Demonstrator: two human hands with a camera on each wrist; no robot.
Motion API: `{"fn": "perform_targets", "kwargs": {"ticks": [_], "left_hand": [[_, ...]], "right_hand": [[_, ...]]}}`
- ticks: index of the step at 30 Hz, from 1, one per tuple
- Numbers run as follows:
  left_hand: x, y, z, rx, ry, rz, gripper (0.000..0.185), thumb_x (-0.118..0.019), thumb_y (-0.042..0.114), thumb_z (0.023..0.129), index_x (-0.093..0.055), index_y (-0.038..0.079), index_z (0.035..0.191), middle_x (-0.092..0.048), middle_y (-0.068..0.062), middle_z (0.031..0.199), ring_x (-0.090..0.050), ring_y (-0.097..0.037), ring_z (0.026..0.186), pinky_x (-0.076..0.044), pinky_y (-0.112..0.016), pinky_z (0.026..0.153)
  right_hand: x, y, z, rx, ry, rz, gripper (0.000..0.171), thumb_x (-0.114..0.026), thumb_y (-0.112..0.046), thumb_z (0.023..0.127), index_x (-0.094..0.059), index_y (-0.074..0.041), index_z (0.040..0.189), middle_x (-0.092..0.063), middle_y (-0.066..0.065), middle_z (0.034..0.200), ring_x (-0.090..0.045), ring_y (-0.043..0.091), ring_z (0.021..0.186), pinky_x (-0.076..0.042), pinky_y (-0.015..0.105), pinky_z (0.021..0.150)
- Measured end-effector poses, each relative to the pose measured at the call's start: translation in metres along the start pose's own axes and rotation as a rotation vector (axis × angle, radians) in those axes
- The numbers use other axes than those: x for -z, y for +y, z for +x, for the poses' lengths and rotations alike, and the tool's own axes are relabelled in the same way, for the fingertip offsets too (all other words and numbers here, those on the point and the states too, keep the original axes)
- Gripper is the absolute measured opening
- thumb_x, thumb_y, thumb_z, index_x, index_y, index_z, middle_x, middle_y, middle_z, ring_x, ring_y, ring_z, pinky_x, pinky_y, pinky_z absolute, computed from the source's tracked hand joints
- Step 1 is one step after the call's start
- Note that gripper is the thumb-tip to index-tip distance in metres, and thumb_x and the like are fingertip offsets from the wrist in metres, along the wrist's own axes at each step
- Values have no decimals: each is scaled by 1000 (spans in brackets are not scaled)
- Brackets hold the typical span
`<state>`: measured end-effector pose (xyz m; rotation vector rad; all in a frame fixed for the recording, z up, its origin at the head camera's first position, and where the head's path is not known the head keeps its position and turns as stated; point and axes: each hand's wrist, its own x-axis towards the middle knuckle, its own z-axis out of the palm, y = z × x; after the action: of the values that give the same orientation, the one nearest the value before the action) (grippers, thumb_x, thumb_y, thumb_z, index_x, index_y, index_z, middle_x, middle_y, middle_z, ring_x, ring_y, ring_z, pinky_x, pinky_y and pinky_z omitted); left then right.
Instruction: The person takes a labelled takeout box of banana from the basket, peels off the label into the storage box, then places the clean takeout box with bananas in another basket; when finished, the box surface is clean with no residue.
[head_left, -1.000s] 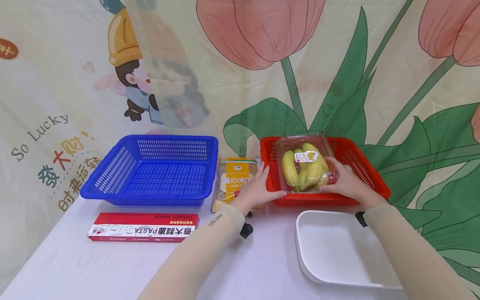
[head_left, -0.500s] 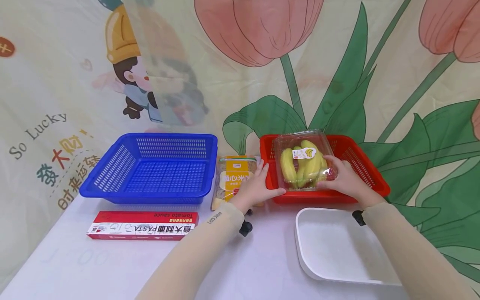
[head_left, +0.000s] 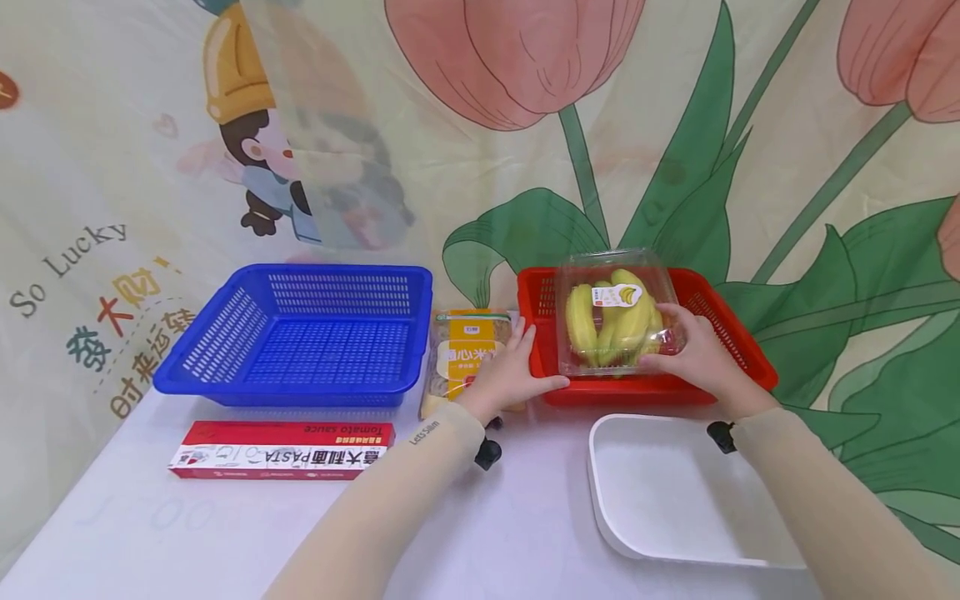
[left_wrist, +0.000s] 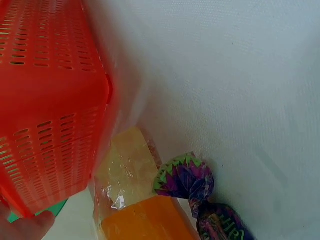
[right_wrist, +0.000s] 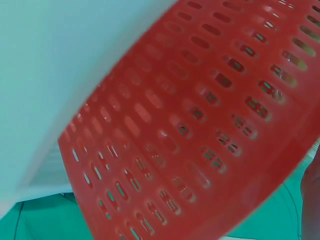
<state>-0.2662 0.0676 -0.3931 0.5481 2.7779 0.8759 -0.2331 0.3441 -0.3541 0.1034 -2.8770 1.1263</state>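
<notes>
Right hand (head_left: 693,358) grips clear banana box (head_left: 613,312) at its right side, box tilted up over red basket (head_left: 738,354) near table's far edge. Left hand (head_left: 508,377) rests on basket's front-left corner, thumb along front rim, fingers straight (holding nothing). Yellow snack pack (head_left: 467,354) just left of basket. White tray (head_left: 678,500) at table's near right edge.

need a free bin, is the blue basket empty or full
Empty: the blue basket shows only its bare perforated floor in the head view, with nothing lying inside.
</notes>
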Motion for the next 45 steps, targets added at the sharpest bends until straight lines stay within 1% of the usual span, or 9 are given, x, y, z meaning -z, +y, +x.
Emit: {"fn": "perform_targets", "kwargs": {"ticks": [5,12,17,21,23,25,30,37,45], "left_hand": [[7,1,3,-15,21,-14,99,-55,68,72,-12,19,147,-6,2,155,-17,-22,140,-21,-53,109],[40,10,11,-59,11,-214,92,-54,60,79,-10,19,147,-4,2,155,-16,-23,140,-33,-51,103],[67,14,21,-93,-15,-318,87,-53,53,83,-7,18,147,-3,-1,155,-10,-23,141,-28,-51,106],[84,16,27,-81,-64,-388,85,-51,53,85,-3,22,147,-8,-2,154,-15,-24,140,-24,-50,109],[92,17,28,-71,-79,-437,84,-50,52,85,-1,25,147,-12,-4,154,-20,-26,139,-27,-49,108],[97,18,30,-74,-83,-500,83,-51,50,86,0,26,147,-12,-5,153,-22,-27,138,-30,-48,107],[104,19,31,-120,-54,-636,79,-50,40,89,3,28,147,-7,-3,154,-24,-29,137,-36,-48,102],[107,15,27,-110,-17,-737,74,-54,32,89,-7,29,147,-21,-11,149,-40,-31,128,-41,-47,98],[109,6,23,-87,-11,-687,63,-57,30,88,-28,16,142,-29,-13,141,-46,-28,120,-46,-40,94]], "right_hand": [[7,-6,-3,-7,27,-16,89,-74,-35,73,-23,-10,141,-29,24,133,-26,41,123,-52,51,77],[15,-19,-7,-6,70,-17,85,-73,-29,75,-23,-10,141,-28,24,133,-23,41,124,-50,53,79],[18,-28,-11,69,109,-7,80,-73,-21,76,-26,-7,139,-28,25,134,-23,41,124,-47,58,80],[19,-36,-16,121,127,3,77,-73,-17,75,-29,-7,137,-30,23,134,-24,39,124,-46,60,81],[18,-41,-20,141,131,3,77,-74,-16,74,-30,-7,137,-31,22,133,-25,38,123,-46,58,82],[18,-46,-25,140,125,13,78,-74,-16,73,-30,-9,137,-31,20,134,-26,37,123,-51,43,82],[12,-56,-37,165,85,91,78,-74,-13,73,-30,-12,137,-33,14,133,-37,24,113,-46,9,71],[5,-54,-46,241,49,177,75,-72,-3,72,-30,-8,135,-39,9,124,-44,3,103,-48,9,71],[6,-47,-46,278,11,207,78,-68,-3,75,-27,-13,141,-39,-4,124,-43,-1,104,-49,12,72]]}}
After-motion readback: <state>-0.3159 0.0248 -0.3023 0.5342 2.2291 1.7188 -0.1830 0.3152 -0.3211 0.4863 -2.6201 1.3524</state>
